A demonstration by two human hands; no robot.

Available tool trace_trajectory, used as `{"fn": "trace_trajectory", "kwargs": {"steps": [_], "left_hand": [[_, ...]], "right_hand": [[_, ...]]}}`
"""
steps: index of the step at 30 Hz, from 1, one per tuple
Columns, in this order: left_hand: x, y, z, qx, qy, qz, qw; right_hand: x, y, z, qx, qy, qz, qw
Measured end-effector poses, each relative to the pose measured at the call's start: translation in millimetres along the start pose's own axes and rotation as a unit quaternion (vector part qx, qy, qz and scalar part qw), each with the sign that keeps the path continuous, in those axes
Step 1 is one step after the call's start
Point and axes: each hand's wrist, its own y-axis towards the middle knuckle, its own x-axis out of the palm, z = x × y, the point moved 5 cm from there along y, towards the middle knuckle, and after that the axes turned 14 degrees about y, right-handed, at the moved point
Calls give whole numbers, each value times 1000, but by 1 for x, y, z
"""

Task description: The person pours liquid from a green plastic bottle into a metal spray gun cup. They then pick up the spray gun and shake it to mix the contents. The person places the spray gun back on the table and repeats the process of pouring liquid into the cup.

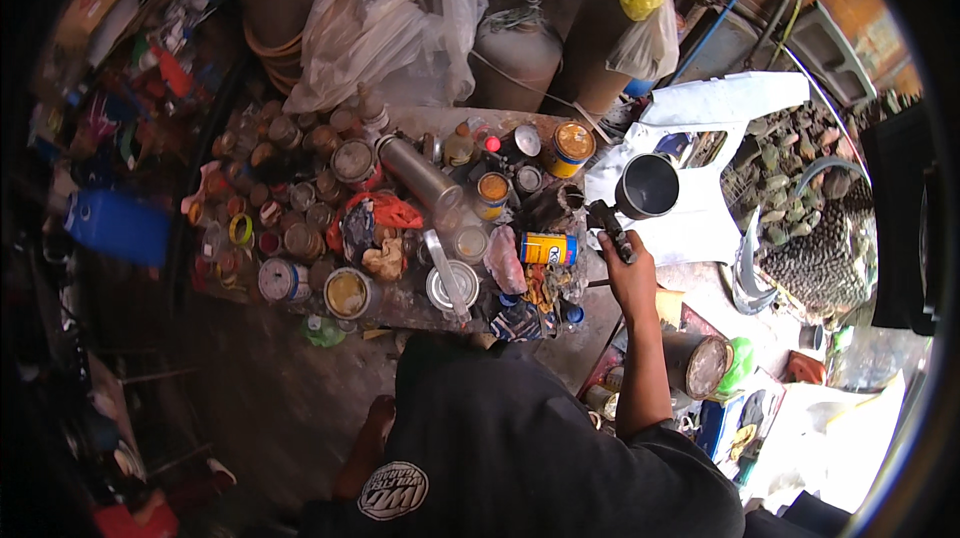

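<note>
At the right end of the cluttered bench my right hand (630, 263) is closed around the dark body of a spray gun (610, 226). A round, open cup (648, 200), dark inside, sits just beyond the fingers and appears to belong to the gun; how they join is hard to see. Behind them is a white molded panel (690, 228). A blue-and-yellow can (549, 249) lies on its side left of my right hand. My left hand (380, 416) hangs low beside my body, away from the bench; its fingers are too dark to make out.
Jars and tins crowd the bench (500, 120). A flat metal strip (446, 273) rests across a round lid. A clear cylinder (418, 174) lies behind it. Large plastic bags (390, 28) stand at the back. A blue container (117, 228) is at left, a large tin (697, 366) at right.
</note>
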Motion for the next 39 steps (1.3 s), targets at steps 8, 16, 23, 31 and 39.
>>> {"fn": "trace_trajectory", "kwargs": {"steps": [8, 16, 23, 31, 39], "left_hand": [[-4, -3, -4, 120, 91, 99, 984], [-17, -1, 3, 127, 99, 40, 986], [-13, -5, 17, 53, -27, 33, 998], [-15, 13, 9, 177, 208, 134, 953], [-12, 10, 5, 172, 175, 136, 960]], "right_hand": [[0, -8, 8, -2, 50, -1, 999], [-2, -8, 0, -22, 52, -4, 998], [-1, -5, 11, -12, 41, -5, 999], [-1, -1, 10, 0, 34, -7, 999], [2, -1, 12, -13, 50, -8, 999]]}}
